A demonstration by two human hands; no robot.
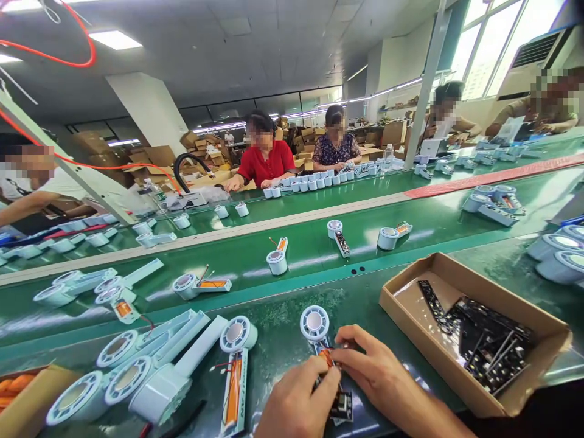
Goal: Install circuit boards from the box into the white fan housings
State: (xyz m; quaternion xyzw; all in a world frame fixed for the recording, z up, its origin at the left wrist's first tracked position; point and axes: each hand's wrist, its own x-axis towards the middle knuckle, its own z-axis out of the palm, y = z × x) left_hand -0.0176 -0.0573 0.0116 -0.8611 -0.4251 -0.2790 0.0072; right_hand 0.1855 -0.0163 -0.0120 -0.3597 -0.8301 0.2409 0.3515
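Note:
Right in front of me lies a light-blue handheld fan body (314, 323), its round vented head pointing away and its handle toward me. My left hand (296, 395) is closed around the handle, thumb and forefinger close together. Over the same handle, my right hand (378, 371) pinches with its fingertips; what is between them is too small to make out. An orange battery (325, 356) shows between the hands. Below the fingers a black circuit board (343, 406) sticks out at the handle's lower end. The fingers hide most of the handle.
At right stands a cardboard box (474, 334) of black circuit boards. Several fan bodies (150, 377) lie at left, beside one with an open handle (235, 371). A green conveyor belt (314, 267) carries more. Co-workers (269, 152) sit across it. A carton of orange batteries (27, 395) is lower left.

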